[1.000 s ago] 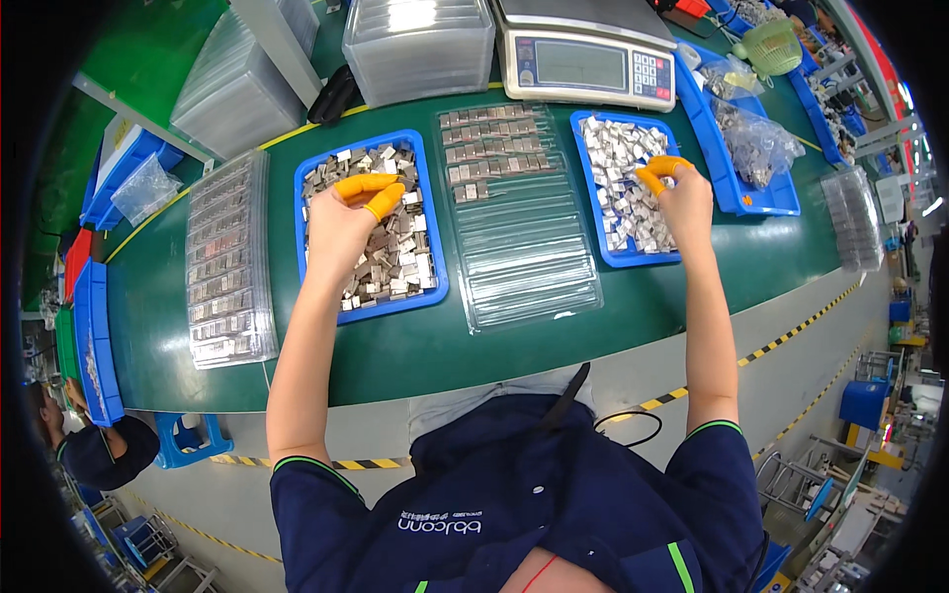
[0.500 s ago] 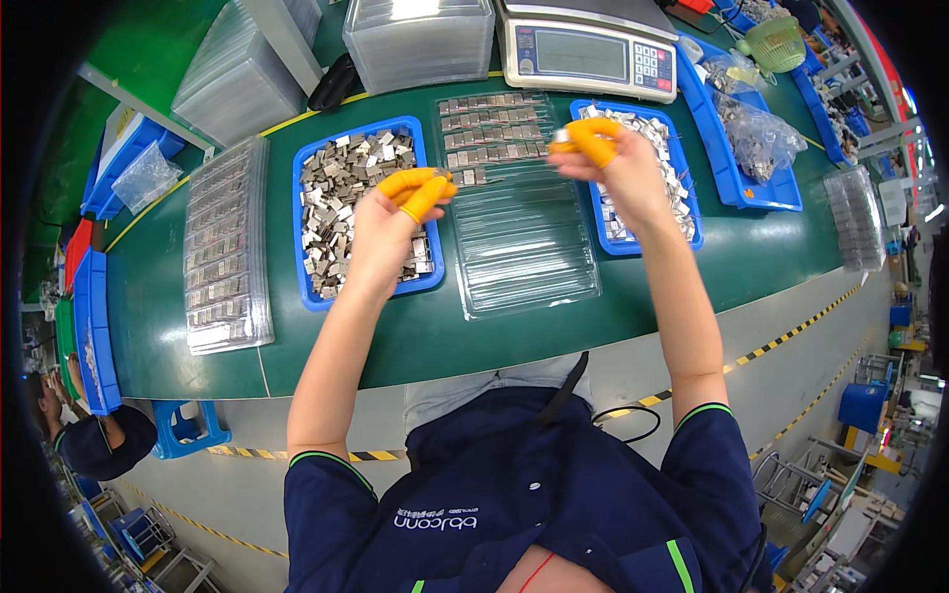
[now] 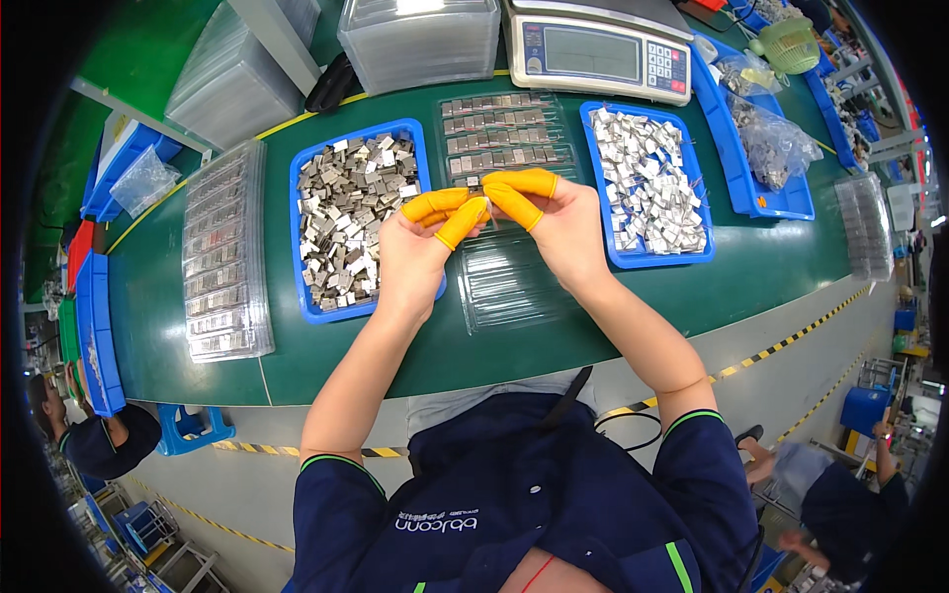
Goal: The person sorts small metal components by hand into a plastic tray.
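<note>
My left hand (image 3: 420,237) and my right hand (image 3: 554,217) meet over the upper part of a clear plastic tray (image 3: 509,296), both with yellow finger cots on. Their fingertips are pinched together around a small white connector piece (image 3: 487,204). The small metal piece in my left fingers is mostly hidden by them. Rows of small metal-cased connectors (image 3: 499,136) fill the tray's far part; long bare grooves show nearer me. Left of the tray stands a blue bin (image 3: 303,259) of loose metal shells. A second blue bin (image 3: 660,259), right of it, holds white connector pieces with thin leads.
A weighing scale (image 3: 598,59) and a stack of clear trays (image 3: 420,44) stand at the back. Filled clear trays (image 3: 227,252) lie at the left. Blue bins with plastic bags (image 3: 776,148) are at the right. A person (image 3: 855,514) is at the lower right.
Both hands have come together over the tray, the right moving left from the white-piece bin and the left moving right. A person has appeared at the lower right.
</note>
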`<state>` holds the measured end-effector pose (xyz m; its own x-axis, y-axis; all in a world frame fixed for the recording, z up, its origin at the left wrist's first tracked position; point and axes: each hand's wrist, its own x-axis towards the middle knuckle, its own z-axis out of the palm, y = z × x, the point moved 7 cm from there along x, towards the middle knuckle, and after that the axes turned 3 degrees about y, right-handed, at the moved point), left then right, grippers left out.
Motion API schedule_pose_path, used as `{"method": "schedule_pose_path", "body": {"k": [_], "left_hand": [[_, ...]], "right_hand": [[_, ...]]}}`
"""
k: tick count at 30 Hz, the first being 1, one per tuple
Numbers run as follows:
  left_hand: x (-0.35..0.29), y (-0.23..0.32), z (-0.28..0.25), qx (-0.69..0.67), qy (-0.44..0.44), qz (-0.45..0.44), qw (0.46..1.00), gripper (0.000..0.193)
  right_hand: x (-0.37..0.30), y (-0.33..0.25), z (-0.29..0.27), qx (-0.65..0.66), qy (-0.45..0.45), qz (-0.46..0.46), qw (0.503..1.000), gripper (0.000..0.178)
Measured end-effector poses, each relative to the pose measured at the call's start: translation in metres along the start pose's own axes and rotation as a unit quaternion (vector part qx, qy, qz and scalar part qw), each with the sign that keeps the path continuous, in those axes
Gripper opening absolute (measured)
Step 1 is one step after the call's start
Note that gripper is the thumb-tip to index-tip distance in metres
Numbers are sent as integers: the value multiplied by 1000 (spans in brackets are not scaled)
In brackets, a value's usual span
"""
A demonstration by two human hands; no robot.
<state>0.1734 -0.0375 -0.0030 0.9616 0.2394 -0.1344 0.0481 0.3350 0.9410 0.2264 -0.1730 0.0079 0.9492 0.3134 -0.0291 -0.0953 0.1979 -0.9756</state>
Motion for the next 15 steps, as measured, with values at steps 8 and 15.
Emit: {"method": "schedule_pose_path", "body": {"k": [8, 15], "left_hand": [[0, 1, -5, 48, -11, 16, 999, 23], [-12, 22, 14, 413, -60, 231, 879, 15]], "right_hand": [[0, 2, -6, -31, -38, 74, 996, 24], [0, -17, -8, -76, -42, -14, 996, 27]]}}
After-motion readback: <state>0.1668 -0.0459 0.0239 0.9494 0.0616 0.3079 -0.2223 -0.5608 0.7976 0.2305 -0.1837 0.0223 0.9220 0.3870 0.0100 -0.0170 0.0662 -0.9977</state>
